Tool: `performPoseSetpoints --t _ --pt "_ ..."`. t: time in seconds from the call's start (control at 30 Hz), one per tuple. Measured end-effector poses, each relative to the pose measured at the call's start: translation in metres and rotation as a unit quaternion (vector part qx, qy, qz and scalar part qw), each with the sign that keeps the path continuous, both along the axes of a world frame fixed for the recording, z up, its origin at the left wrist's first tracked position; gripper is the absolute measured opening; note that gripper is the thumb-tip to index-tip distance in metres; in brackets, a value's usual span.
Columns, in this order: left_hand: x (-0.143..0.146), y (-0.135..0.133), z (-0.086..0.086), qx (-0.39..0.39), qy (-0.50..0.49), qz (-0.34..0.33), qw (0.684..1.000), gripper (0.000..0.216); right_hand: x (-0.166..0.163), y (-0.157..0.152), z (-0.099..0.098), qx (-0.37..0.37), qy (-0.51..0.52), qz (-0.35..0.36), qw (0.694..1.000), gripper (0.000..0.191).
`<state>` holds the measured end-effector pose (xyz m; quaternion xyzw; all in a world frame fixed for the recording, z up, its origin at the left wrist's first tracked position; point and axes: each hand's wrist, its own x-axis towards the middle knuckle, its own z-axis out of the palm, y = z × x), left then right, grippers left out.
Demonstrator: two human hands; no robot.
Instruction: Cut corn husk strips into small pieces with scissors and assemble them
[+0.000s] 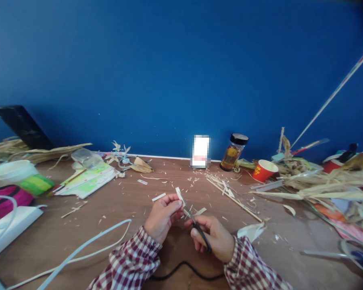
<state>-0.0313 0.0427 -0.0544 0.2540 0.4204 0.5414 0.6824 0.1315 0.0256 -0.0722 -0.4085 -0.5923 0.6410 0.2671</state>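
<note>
My left hand [162, 215] pinches a small pale strip of dried leaf [179, 195] between thumb and fingers, holding it up over the wooden table [115, 225]. My right hand [213, 237] is closed round the black handles of a pair of scissors [199, 230]. The scissor blades point up and to the left, reaching the strip just below my left fingertips. Both wrists wear red-and-white checked sleeves. Small pale offcuts lie on the table under and around the hands.
Dried husk leaves are heaped at the right [326, 181] and far left [33, 150]. A red paper cup [263, 170] and a dark-lidded jar [233, 151] stand near the blue wall. Thin sticks [232, 198], a white cable [87, 241], a black cable [184, 270] and papers [86, 180] lie about.
</note>
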Motion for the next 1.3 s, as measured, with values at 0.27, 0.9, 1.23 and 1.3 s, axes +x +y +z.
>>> performPoseSetpoints --t 0.27,0.9,1.23,1.3 --pt "0.001 0.001 -0.004 0.003 -0.001 0.0 1.0 0.017 0.003 0.002 -0.012 0.01 0.006 0.006 1.0 0.035" --pt "0.001 0.002 -0.004 -0.001 -0.009 0.009 1.0 0.015 0.001 0.001 -0.009 0.009 0.003 0.002 1.0 0.034" --pt "0.001 0.003 -0.008 -0.003 -0.005 0.008 1.0 0.014 -0.002 0.0 -0.006 0.004 0.002 -0.005 1.0 0.032" --pt "0.001 0.003 -0.008 -0.006 -0.004 0.01 1.0 0.015 -0.002 0.0 -0.006 0.004 0.0 -0.005 1.0 0.03"
